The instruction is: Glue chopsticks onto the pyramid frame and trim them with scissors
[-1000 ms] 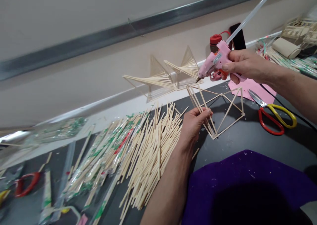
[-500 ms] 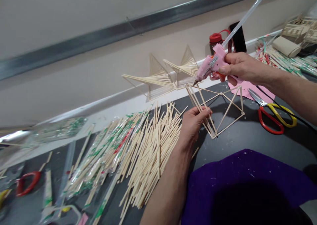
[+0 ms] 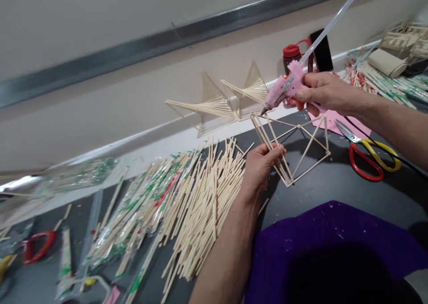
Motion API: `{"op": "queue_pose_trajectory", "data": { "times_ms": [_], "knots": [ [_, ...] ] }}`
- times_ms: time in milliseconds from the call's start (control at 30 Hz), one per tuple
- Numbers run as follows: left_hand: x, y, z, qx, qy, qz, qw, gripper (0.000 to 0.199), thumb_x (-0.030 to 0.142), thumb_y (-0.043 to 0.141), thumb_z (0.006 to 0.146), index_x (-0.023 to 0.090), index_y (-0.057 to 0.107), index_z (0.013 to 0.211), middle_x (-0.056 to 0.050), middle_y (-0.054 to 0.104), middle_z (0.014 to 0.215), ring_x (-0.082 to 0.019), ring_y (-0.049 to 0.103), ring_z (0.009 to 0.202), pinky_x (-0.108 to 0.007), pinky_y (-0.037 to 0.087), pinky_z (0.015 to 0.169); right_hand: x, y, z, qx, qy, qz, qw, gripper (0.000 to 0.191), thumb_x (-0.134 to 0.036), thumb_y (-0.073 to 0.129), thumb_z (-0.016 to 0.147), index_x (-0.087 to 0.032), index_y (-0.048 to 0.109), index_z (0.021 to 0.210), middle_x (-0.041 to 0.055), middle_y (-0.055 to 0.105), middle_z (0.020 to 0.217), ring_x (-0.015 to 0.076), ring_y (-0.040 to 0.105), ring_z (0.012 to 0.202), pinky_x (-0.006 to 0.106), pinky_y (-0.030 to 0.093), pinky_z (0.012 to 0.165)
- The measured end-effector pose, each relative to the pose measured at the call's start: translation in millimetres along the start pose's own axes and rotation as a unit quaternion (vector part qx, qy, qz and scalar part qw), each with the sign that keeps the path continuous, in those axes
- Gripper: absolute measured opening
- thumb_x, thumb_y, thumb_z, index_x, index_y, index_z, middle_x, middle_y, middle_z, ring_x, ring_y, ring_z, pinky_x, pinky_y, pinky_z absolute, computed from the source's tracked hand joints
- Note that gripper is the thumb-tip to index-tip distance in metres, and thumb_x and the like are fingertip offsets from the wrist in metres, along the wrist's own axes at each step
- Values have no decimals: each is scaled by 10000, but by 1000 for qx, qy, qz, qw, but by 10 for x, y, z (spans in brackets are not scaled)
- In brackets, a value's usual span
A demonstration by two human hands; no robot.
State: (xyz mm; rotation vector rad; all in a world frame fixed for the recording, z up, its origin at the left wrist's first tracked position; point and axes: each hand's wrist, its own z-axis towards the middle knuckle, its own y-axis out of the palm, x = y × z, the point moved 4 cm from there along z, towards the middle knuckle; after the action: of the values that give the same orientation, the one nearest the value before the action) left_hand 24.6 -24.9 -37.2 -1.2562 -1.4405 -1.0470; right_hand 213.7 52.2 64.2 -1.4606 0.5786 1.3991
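Note:
My right hand (image 3: pixel 319 92) is wrapped round a pink hot glue gun (image 3: pixel 284 88), from whose back a long clear glue stick (image 3: pixel 334 21) sticks out. The gun's dark nozzle points down and left, at or very near the top corner of a stick frame (image 3: pixel 310 148) made of thin wooden sticks. Several sticks at the frame's left side are pinched between the thumb and fingers of my left hand (image 3: pixel 264 161). The frame's lower right corners rest on the dark table. Whether the nozzle touches the wood I cannot tell.
Loose chopsticks (image 3: pixel 207 210) and wrapped ones (image 3: pixel 140 197) lie left of my arm. Two fanned stick models (image 3: pixel 214 108) stand by the wall. Scissors (image 3: pixel 368 154) lie at right, near pink cloth (image 3: pixel 329 120) and the gun's black cord. A red-capped bottle (image 3: pixel 291 53) and a phone (image 3: pixel 321 52) stand behind.
Almost nothing differs. Both hands, the glue gun and the stick frame keep the same positions, with the nozzle still at the top corner.

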Motion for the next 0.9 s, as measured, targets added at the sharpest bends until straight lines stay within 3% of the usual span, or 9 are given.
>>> {"op": "queue_pose_trajectory", "data": {
  "times_ms": [900],
  "knots": [
    [-2, 2, 1, -4, 3, 2, 1000, 223, 334, 832, 559, 166, 718, 652, -53, 683, 678, -128, 555, 602, -264, 404, 587, -22, 23, 0, 1, 21, 15, 1000, 127, -253, 679, 919, -177, 642, 825, 17, 655, 735, 80, 480, 478, 231, 328, 430]
  ]
}}
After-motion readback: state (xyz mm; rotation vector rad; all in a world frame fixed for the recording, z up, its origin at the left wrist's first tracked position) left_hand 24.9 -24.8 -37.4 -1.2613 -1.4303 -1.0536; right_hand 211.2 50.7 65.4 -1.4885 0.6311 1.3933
